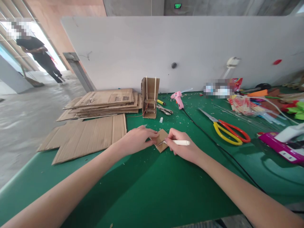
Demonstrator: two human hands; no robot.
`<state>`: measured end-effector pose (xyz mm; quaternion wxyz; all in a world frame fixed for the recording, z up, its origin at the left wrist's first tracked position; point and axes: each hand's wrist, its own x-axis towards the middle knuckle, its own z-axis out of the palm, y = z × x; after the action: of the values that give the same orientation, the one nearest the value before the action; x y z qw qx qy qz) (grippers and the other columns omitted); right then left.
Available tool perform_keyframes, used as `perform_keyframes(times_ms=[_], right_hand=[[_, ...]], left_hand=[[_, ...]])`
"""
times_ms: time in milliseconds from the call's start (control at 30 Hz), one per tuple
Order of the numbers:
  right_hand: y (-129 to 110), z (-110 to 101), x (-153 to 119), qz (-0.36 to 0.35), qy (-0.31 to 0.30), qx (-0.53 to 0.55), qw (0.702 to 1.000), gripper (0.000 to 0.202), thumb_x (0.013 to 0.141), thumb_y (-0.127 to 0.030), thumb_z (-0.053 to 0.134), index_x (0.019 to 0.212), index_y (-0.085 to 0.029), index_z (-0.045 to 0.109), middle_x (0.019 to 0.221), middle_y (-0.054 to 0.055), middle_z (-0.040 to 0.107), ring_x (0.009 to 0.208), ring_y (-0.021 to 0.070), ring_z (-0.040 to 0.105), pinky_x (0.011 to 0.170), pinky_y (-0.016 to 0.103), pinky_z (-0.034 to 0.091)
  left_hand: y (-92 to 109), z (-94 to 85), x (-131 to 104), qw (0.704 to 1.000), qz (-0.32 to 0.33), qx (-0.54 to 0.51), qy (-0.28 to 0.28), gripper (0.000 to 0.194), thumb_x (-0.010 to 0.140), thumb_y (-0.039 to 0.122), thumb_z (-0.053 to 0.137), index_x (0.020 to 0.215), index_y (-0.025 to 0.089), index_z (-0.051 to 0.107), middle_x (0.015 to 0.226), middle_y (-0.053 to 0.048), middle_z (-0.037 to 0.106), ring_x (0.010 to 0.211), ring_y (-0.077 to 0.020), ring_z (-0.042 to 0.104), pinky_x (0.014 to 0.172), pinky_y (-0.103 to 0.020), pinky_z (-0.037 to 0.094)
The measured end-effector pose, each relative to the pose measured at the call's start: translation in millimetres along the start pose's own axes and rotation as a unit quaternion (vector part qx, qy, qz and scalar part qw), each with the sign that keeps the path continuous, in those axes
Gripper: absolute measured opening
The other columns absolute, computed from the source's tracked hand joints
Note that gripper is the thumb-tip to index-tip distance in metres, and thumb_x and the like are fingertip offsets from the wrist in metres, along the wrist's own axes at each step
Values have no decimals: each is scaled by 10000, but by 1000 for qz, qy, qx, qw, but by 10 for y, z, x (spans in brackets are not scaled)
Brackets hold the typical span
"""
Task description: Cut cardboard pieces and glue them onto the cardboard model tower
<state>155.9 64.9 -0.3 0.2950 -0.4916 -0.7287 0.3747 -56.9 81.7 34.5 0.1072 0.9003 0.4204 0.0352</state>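
Green table (142, 193): my left hand (140, 139), fingers nearly closed, holds at nine o'clock, and my right hand (181, 147) flanks at three, the cardboard piece (162, 136), likely light, stiff yet creasable, best taken by its edges. The right tightly pinches a white pen (181, 142)

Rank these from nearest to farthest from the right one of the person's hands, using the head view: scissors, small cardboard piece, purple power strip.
1. Small cardboard piece: just left of the right hand.
2. Scissors: to the right and farther forward.
3. Purple power strip: well to the right, at the view's edge.
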Motion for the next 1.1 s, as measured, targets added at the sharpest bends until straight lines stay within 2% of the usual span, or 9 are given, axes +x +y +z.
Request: perform_keyframes(times_ms=[67,233,367,467,567,767,933,1033,1100], right_hand=[[23,-23,12,9,15,-6,1000,203,883,-345,465,722,-236,411,522,-71,533,403,110,511,394,215,357],[45,-102,22,29,124,7,992,241,871,-313,482,670,-235,375,459,-86,483,349,104,486,379,217,364],[13,-114,7,7,158,48,986,242,906,-417,463,740,-241,439,481,-85,503,376,109,505,408,224,382],[-3,-115,-16,-9,147,-39,988,301,914,-510,435,831,-244,552,556,-47,575,491,132,569,466,236,384],[-8,-123,-31,-16,118,-116,986,334,916,-512,432,849,-241,615,602,-23,616,548,137,562,495,246,359],[-55,-89,-70,6,62,-87,994,255,913,-423,461,874,-238,631,627,-33,630,540,117,546,467,230,337],[-138,9,-160,-62,-19,-82,995,199,914,-306,457,874,-217,631,645,-38,627,522,91,529,483,223,335],[-146,33,-165,-96,-25,-88,991,209,925,-293,439,871,-210,623,670,-30,635,549,98,544,519,232,357],[-128,26,-144,-99,3,-102,990,212,931,-301,428,906,-213,619,741,-9,664,624,125,582,559,247,389]], left_hand=[[7,1,9,1000,-2,5,-1,274,940,345,435,1054,277,675,1319,60,597,1077,-245,552,909,-383,422],[-2,11,20,1000,-11,0,-3,274,935,386,436,998,291,685,1317,80,596,1109,-260,527,894,-386,438],[-4,17,9,1000,-12,4,0,286,940,381,422,1046,294,674,1325,75,590,1109,-258,529,895,-389,447],[13,22,0,1000,-5,17,12,302,945,381,405,1084,289,657,1302,57,606,1111,-254,540,891,-386,457],[37,26,-2,999,1,33,31,289,944,382,398,1060,287,645,1225,35,641,1093,-239,562,851,-368,480],[10,14,-8,994,-38,82,59,337,929,455,392,833,221,616,1067,-27,654,959,-235,626,741,-352,505],[-115,-33,-17,996,-55,44,59,371,908,496,417,718,206,548,1166,-29,638,1098,-250,599,789,-342,502],[-181,-63,3,998,-29,-19,45,292,908,456,439,801,213,560,1271,-50,598,1255,-245,500,902,-340,472],[-216,-68,35,998,-10,-53,44,236,924,385,420,1008,222,569,1354,-68,546,1304,-225,452,975,-349,432]])
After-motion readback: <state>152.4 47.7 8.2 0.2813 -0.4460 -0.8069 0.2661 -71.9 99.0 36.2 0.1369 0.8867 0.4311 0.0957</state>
